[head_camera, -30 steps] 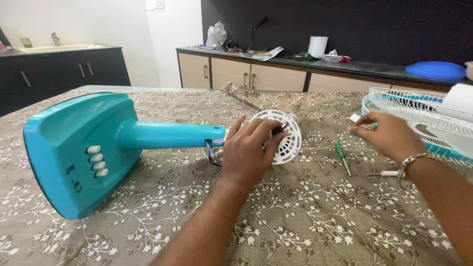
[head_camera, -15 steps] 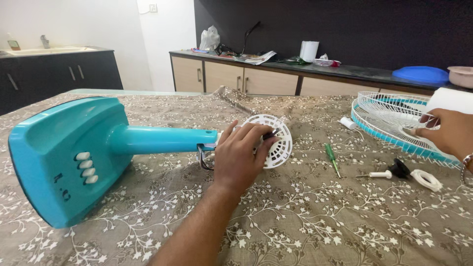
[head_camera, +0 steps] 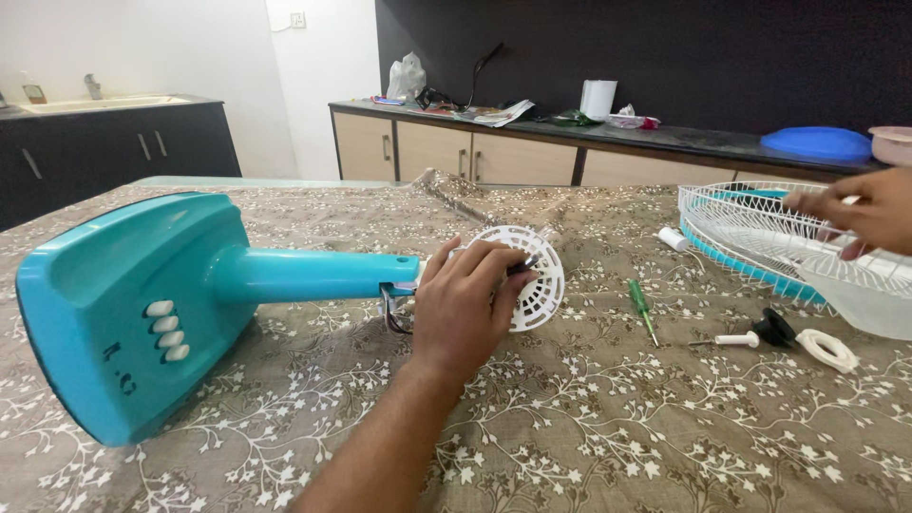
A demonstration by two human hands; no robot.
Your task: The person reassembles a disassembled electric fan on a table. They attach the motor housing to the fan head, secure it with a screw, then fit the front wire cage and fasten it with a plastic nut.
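Floral brown tablecloth [head_camera: 608, 418] fills frame. Left hand [head_camera: 465, 309] clasps white round motor housing [head_camera: 537, 280] at centre; right hand [head_camera: 855, 214], upper right, fingers loosely spread on white wire grille [head_camera: 750, 223]. Turquoise plastic fan stand [head_camera: 142, 304] lies stripped; reassembly remains.

Left hand [head_camera: 465, 309] covered the fan's motor housing [head_camera: 532, 275] — only the white vented rim showed past the fingers. Right hand [head_camera: 855, 214] was cut off at the frame's right edge, motion-blurred; grip could not be told. Wire fan guard [head_camera: 760, 228] and translucent blade [head_camera: 869, 294] ran off the same edge. Countertop clutter [head_camera: 494, 109] too small to identify.
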